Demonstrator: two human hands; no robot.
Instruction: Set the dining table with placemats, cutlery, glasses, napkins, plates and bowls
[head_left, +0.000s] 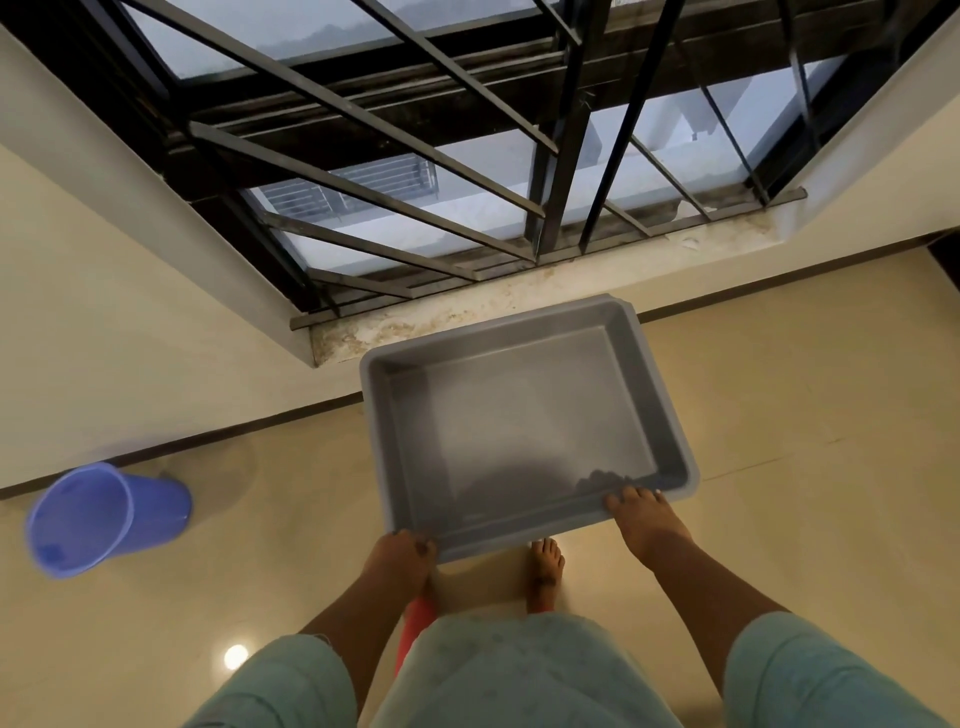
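A grey tray (524, 426) is held out in front of the body, above the tiled floor (779, 415) and just short of the barred window (415, 156). Nothing is seen lying in the tray. Its near edge is gripped at both corners: the left hand (402, 558) is curled round the corner nearest the purple bucket (104, 519), and the right hand (647, 525) is hooked over the opposite near corner, fingers (631, 499) lying on the rim. The far edge of the tray reaches towards the window sill (467, 312), and the tray sits slightly askew to the wall. A bare foot (545, 571) is seen on the floor below the tray's near edge. The bucket stands on the floor well apart from the tray, close to the wall.

No desk, placemats, cutlery, glasses, napkins, plates or bowls are in view, so the task is judged to be at its very start, with the tray probably being carried to fetch or hold the tableware. For this step to be done well, the tray should be kept level, and a grip nearer the middle of the short sides would be steadier once weight is added. The bucket and the sill should be given a wide berth while turning.
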